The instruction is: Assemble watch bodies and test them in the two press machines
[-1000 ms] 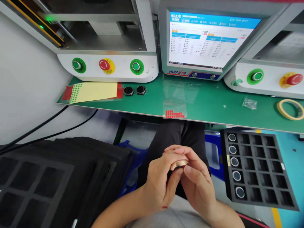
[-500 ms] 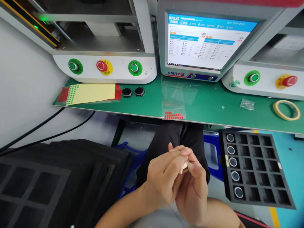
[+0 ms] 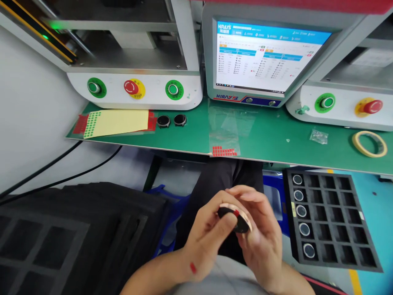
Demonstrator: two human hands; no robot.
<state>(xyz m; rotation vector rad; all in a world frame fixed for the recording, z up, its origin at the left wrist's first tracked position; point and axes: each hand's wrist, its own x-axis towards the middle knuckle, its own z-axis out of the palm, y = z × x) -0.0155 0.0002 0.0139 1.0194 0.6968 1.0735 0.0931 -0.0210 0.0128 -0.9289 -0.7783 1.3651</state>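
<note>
Over my lap, both hands hold a round watch case point(image 3: 243, 226) with a black face and a rose-gold rim. My left hand point(image 3: 202, 233) is closed on it, the thumb pressed across the black face. My right hand point(image 3: 264, 233) grips the right side of the rim, its fingers partly hidden behind the case. A small red tab point(image 3: 236, 212) shows at the upper edge of the face. Another red sticker point(image 3: 193, 268) is stuck near my left wrist.
On the green bench point(image 3: 190, 139) lie two dark watch cases point(image 3: 163, 121), a yellow sheet point(image 3: 123, 122), red stickers point(image 3: 224, 151) on clear film and a tape roll point(image 3: 369, 144). A black foam tray point(image 3: 334, 217) with several round pieces is right; stacked trays point(image 3: 55, 246) are left.
My hands have turned and parted somewhat, bringing the watch case's black face into view. The red sticker near my left wrist now shows. The bench items stay where they were.
</note>
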